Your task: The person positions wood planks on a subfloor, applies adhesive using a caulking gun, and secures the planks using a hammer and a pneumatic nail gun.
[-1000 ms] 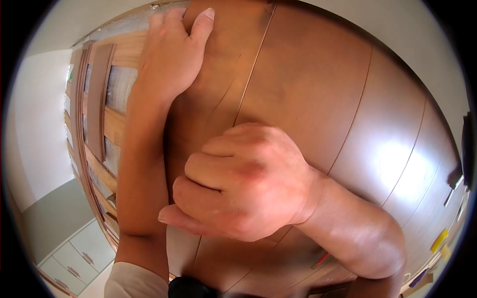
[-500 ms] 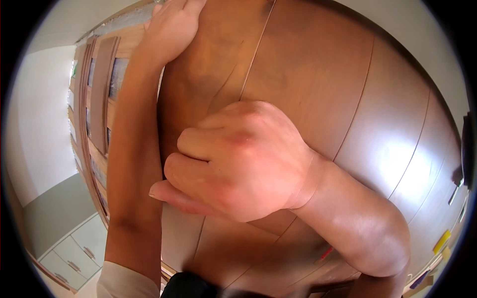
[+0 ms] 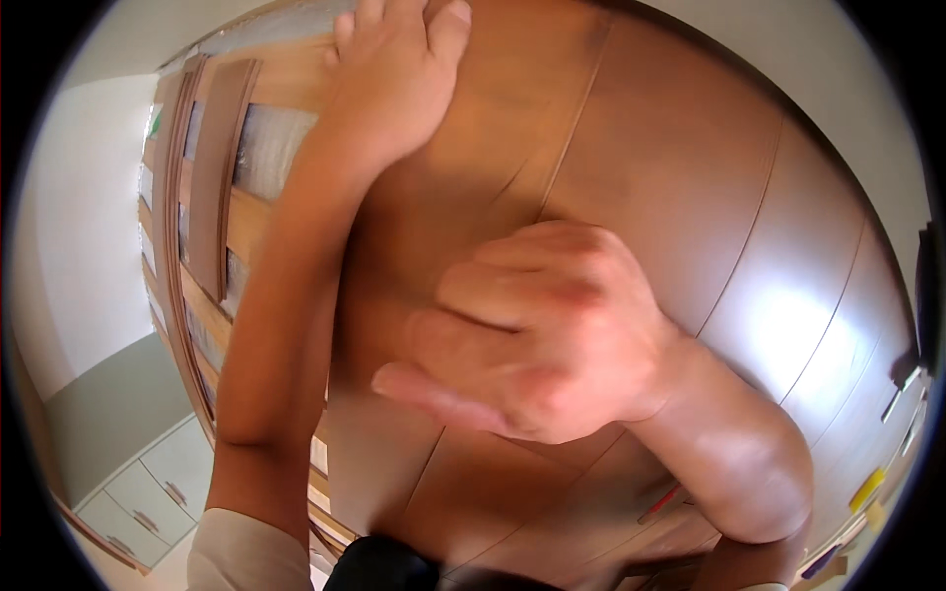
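Note:
Brown wooden floorboards with thin seams fill most of the view. My left hand lies flat on the boards near their left edge at the far end, its thumb apart from the fingers. My right hand is closed in a fist over the middle of the boards, slightly blurred. Its fingers curl under and the thumb points left. Nothing sticks out of the fist, and the gap between it and the boards cannot be judged.
Left of the boards, pale wooden battens run over clear plastic sheeting, with a loose brown strip on top. A drawer cabinet stands at the lower left. A red object and a yellow item lie to the right.
The view has shifted, so boards and hands all appear farther right. More of my left hand shows, its thumb included. My right fist keeps its shape and roughly its place over the boards.

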Tool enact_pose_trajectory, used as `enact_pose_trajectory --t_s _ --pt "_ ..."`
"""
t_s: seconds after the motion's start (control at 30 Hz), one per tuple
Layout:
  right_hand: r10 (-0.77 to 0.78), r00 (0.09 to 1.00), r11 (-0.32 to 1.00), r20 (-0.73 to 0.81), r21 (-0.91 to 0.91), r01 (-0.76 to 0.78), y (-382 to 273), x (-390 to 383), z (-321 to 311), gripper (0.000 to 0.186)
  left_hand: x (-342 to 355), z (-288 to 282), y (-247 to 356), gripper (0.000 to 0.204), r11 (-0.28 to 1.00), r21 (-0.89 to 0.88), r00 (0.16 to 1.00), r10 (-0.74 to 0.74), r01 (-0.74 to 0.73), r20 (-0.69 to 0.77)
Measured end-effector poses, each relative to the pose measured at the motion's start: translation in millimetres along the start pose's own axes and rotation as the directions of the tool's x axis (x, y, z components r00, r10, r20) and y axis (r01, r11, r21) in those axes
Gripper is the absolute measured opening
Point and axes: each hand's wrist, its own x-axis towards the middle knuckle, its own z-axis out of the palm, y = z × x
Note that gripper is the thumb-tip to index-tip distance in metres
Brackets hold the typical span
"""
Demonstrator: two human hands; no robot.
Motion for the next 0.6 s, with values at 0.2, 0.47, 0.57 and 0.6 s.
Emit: enact_pose_trajectory --t_s 0.2,0.47,0.57,0.6 --pt "0.044 0.996 0.999 -0.075 0.003 -0.044 -0.1 -8.6 2.4 0.022 -122.2 -42.8 6.1 0.061 0.98 -0.194 0.997 0.047 -0.034 0.06" --pt "0.06 0.996 0.991 0.07 -0.126 -0.051 -1.2 -5.9 3.6 0.018 -200.7 -78.6 -0.5 0.065 0.943 -0.33 0.979 0.016 0.053 0.205" --pt "0.044 0.993 0.989 0.106 -0.146 -0.028 -2.3 -4.9 0.9 0.019 -203.5 -77.7 -4.8 0.066 0.923 -0.375 0.977 0.001 0.082 0.215" --pt "0.046 0.992 0.988 0.12 -0.155 -0.027 -2.6 -5.0 0.1 0.021 -203.8 -77.3 -5.2 0.066 0.923 -0.375 0.977 0.0 0.082 0.212"
